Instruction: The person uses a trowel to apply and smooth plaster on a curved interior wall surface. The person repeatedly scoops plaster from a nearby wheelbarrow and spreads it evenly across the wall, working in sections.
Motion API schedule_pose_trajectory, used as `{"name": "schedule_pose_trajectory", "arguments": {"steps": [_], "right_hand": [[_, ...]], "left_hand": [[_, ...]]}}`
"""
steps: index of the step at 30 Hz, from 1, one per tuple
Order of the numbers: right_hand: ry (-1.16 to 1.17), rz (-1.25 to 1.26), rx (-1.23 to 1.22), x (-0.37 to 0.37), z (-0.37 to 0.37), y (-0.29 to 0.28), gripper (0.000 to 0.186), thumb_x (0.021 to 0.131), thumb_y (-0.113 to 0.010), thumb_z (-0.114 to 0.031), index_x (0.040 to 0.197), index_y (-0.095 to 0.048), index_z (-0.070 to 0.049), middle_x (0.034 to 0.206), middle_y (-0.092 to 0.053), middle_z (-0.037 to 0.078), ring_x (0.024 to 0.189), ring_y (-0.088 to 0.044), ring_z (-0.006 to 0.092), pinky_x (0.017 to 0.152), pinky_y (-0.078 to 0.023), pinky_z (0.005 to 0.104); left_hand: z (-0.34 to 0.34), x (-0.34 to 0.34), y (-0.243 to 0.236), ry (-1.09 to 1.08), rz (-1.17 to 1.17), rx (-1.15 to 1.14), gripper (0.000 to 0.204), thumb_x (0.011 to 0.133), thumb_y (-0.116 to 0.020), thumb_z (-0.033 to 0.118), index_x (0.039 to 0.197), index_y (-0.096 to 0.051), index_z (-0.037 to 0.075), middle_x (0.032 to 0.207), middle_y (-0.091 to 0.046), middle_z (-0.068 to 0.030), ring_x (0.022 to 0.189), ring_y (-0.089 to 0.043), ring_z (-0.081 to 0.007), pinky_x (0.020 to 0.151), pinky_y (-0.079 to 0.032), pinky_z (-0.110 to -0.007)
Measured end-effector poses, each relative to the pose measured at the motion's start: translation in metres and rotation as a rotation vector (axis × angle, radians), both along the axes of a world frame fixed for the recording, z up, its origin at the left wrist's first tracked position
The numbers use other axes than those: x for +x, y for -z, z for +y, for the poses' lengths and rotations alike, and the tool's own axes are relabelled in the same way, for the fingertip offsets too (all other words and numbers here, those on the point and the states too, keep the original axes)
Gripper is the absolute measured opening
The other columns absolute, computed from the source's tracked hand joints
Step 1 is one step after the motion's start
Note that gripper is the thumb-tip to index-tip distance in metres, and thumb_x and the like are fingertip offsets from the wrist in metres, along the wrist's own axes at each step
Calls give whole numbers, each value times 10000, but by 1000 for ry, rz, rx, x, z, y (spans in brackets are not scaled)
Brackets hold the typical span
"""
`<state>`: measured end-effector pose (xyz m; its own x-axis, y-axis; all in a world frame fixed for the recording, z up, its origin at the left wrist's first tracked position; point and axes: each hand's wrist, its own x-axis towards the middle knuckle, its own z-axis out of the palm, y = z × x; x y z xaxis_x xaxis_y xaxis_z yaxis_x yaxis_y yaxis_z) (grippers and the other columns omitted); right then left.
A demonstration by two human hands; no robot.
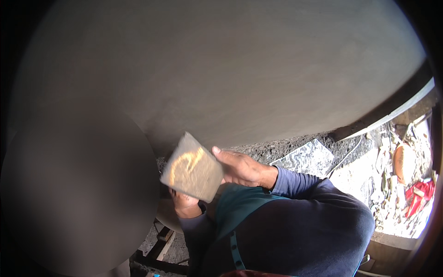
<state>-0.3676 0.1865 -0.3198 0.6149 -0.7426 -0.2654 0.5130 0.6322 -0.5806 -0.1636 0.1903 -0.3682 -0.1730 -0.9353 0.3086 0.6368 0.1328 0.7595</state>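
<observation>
A flat, square grey pad (pixel 191 173) with a streaky yellowish patch, possibly a sponge or float, is held tilted below a large smooth grey wall surface (pixel 258 64). My right hand (pixel 242 168) grips its right edge, thumb at the upper side. My left hand (pixel 184 204) is under its lower left part, holding it, with most fingers hidden behind it. The navy and teal top on my body shows below both hands.
Rough rubble ground runs beneath the wall, with a white speckled sheet (pixel 304 157) and a thin cable. Bright debris with red plastic (pixel 419 196) lies at right. Timber pieces (pixel 165 240) are at lower left. A blurred grey disc hides much of the left side.
</observation>
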Motion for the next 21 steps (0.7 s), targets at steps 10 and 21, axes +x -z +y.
{"name": "schedule_pose_trajectory", "arguments": {"steps": [10, 21], "right_hand": [[-263, -180, -180, -54, 11, 66, 675, 1003, -653, -199, 1563, -335, 3, 1495, -515, 173, 1319, -557, 241, 1078, -495, 384], [449, -374, -577, -130, 36, 0, 307, 1022, -587, -418, 982, -501, -126, 813, -472, 47, 726, -455, 188, 612, -385, 322]], "left_hand": [[-19, -17, -6, 168, -313, -41, 601, 963, -663, 481, 1361, -610, 34, 1367, -604, -116, 1266, -549, -252, 1064, -459, -395], [-72, -135, -10, -1174, -1594, -1098, 734, 992, -551, 590, 1592, -379, 203, 1685, -110, -213, 1551, -133, -451, 1189, -106, -688]]}}
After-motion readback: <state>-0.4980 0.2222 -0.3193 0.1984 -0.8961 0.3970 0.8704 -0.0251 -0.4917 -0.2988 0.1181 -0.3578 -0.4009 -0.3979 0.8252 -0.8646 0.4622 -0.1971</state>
